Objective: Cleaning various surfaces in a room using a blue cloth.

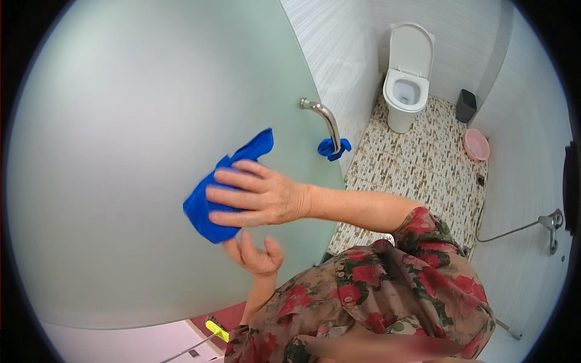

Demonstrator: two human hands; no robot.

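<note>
A blue cloth [198,214] lies flat against a frosted glass panel [136,136], one corner sticking out towards the upper right. My right hand [261,195] presses it to the glass with spread fingers, slightly blurred. Just below, my left hand [256,256] is turned palm up with curled, parted fingers. Its fingertips are by the cloth's lower edge; whether they touch it I cannot tell. To the right of the cloth, a curved chrome handle [324,115] is fixed to the glass, and another blue cloth [335,150] is bunched around its lower end.
Beyond the panel stands a white toilet [405,109] with its lid raised. A dark bin [466,106] and a pink basin [476,144] are by the right wall. A shower mixer [551,222] with a hose is mounted there. At lower left is a yellow-headed long-handled tool [217,331].
</note>
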